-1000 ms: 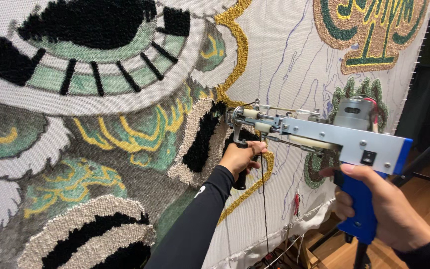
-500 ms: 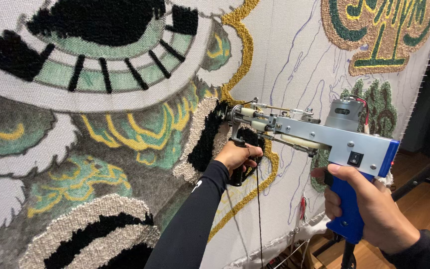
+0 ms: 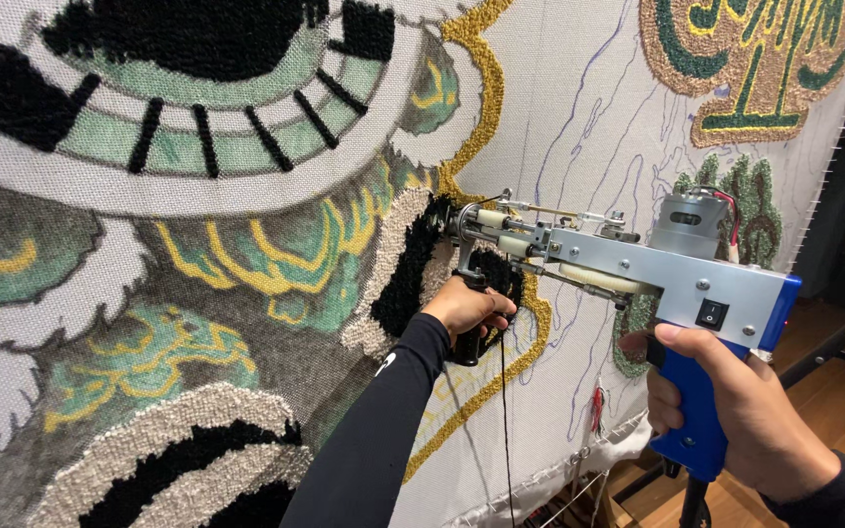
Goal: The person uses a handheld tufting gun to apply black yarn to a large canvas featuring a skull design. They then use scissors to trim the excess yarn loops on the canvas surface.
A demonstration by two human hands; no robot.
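Note:
A tufting gun [image 3: 628, 269] with a silver metal body and a blue grip points left, its tip pressed into a black tufted patch [image 3: 413, 269] on the stretched cloth [image 3: 579, 127]. My left hand [image 3: 466, 308], in a black sleeve, grips the gun's black front handle. Around the blue rear grip closes my right hand [image 3: 745, 416], one finger near the trigger. A thin black yarn [image 3: 504, 420] hangs down from the gun's front. Yellow tufted outline [image 3: 530, 332] curves beside the black patch.
The cloth carries large tufted shapes in white, green, grey, yellow and black at left. A green and tan tufted motif [image 3: 745, 59] sits at the upper right. Wooden floor [image 3: 833, 411] and a dark frame leg [image 3: 833, 342] show at the lower right.
The gun and both hands have shifted slightly up and left along the black patch; the view has shifted with them.

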